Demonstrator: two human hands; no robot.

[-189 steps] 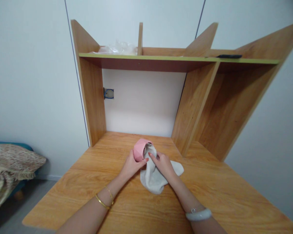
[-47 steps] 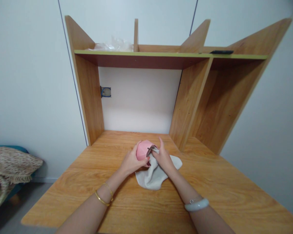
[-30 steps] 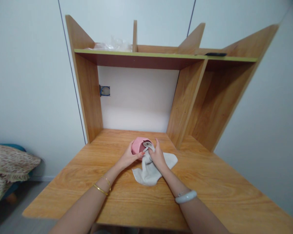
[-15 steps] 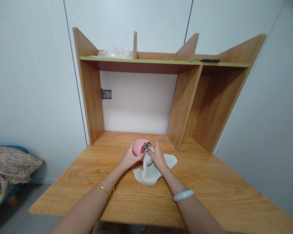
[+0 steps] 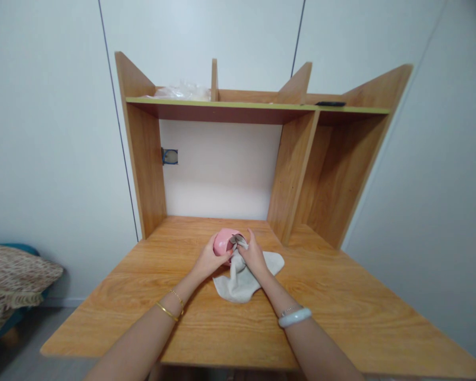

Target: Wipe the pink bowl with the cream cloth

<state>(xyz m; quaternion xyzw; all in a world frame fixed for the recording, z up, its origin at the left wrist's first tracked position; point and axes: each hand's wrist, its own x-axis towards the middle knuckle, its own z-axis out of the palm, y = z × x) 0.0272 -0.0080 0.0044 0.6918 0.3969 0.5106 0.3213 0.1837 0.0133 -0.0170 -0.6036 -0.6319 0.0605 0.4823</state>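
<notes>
1. Near the middle of the tabletop (image 5: 341, 317), a pink faceted container (image 5: 222, 242) is held on its side, its mouth turned toward the right; whether its underside is touched by the wood cannot be told.
2. The container is clasped from the left by the left hand (image 5: 209, 262), whose thumb is laid close to the rim.
3. A pale grey cloth (image 5: 238, 286) is gripped in a bunch by the right hand (image 5: 255, 257) and tucked into the mouth; one digit is held up and apart, while the fingertips are hidden by cloth and rim.
4. The rest of the cloth is spread in folds on the tabletop, below and to the right of the container.
5. Gold bracelets (image 5: 167, 311) are worn on the left wrist, a pale bangle (image 5: 295, 317) on the right.
6. Behind, clear plastic (image 5: 182, 91) and a flat black object (image 5: 330, 103) are carried by a wooden shelf unit (image 5: 143, 164).
7. At far left, a patterned cover (image 5: 18, 270) is draped over something turquoise.
</notes>
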